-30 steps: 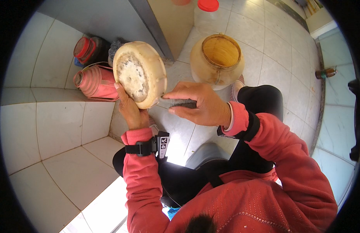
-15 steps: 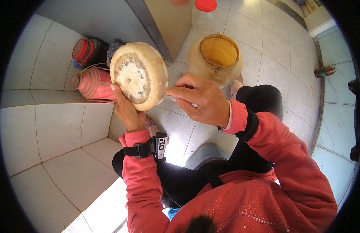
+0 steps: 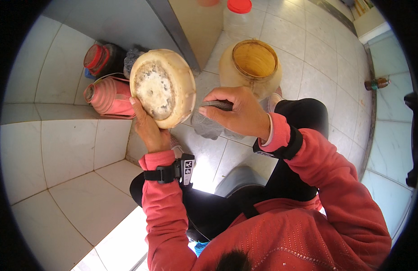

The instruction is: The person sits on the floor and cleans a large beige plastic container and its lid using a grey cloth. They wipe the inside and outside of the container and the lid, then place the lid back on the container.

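Tilted, crusted cream bowl [image 3: 163, 88] beside a grey scrubbing pad [image 3: 208, 126].

There is one view, from the camera on my head, looking almost straight down past my chest and knees to the tiled floor [image 3: 308, 49]. It sits close: my left hand [image 3: 148, 128] and right hand [image 3: 238, 113] fill the middle, my forearms entering from the lower edge. The fisheye lens bends the tile lines toward a dark round rim. No second view shares the scene.
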Action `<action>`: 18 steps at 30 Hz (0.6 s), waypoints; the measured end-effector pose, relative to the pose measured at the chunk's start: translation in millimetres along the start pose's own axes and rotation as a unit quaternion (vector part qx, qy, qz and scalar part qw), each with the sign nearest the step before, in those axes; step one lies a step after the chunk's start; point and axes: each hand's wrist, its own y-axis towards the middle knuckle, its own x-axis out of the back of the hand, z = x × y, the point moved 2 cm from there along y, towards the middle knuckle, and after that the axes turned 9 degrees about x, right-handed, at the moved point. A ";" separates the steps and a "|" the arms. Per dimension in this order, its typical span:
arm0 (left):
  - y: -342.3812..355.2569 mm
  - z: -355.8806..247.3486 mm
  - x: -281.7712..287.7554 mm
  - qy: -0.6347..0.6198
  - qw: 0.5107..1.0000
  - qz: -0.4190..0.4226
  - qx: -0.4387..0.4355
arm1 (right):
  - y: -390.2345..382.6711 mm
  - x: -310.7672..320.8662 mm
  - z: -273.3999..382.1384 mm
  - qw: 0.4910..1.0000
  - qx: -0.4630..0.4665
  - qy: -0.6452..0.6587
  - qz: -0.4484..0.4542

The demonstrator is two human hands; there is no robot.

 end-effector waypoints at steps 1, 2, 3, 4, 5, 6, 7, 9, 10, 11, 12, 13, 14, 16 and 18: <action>0.1 0.1 -0.4 0.003 1.000 0.006 0.002 | 0.3 -0.8 -0.2 0.999 -0.011 0.033 0.007; -0.1 0.3 -0.9 0.004 1.000 0.009 -0.002 | 0.5 -2.4 -0.5 0.997 -0.022 0.067 0.014; -0.4 0.4 -1.3 0.005 1.000 0.011 -0.005 | 0.4 -3.8 -1.2 0.993 -0.040 0.103 0.029; -0.7 0.5 -2.0 0.007 1.000 0.016 -0.010 | 0.4 -4.4 -1.7 0.992 -0.045 0.116 0.027; -1.0 0.4 -2.1 0.006 1.000 0.010 -0.011 | 0.1 -5.1 -2.5 0.989 -0.057 0.131 0.032; -1.4 0.1 -2.4 0.007 1.000 0.007 -0.013 | 0.1 -5.8 -3.6 0.986 -0.072 0.145 0.034; -1.6 -0.3 -2.9 0.008 1.000 0.009 -0.017 | -0.5 -6.6 -4.1 0.985 -0.075 0.152 0.030; -2.0 -1.3 -3.5 0.018 1.000 -0.003 -0.022 | -1.6 -7.8 -4.6 0.982 -0.080 0.169 0.017; -2.1 -1.8 -3.7 0.021 1.000 -0.009 -0.021 | -2.0 -8.7 -5.5 0.980 -0.096 0.175 0.005; -2.5 -2.3 -4.0 0.024 0.999 -0.010 -0.027 | -1.8 -9.6 -6.1 0.977 -0.104 0.187 -0.008; -3.2 -2.4 -4.1 0.025 0.999 -0.012 -0.029 | -1.8 -10.8 -7.4 0.972 -0.132 0.195 -0.017; -3.7 -2.6 -4.4 0.025 0.999 -0.012 -0.031 | -2.1 -11.1 -7.3 0.969 -0.130 0.212 -0.015; -3.6 -2.8 -4.7 0.027 0.999 -0.014 -0.037 | -2.6 -11.5 -8.1 0.963 -0.147 0.224 -0.009; -3.9 -2.6 -5.5 0.027 0.999 -0.010 -0.046 | -3.6 -12.3 -9.5 0.951 -0.175 0.256 -0.008; -4.2 -2.1 -5.3 0.030 0.998 -0.014 -0.045 | -3.9 -13.8 -10.9 0.936 -0.187 0.297 -0.017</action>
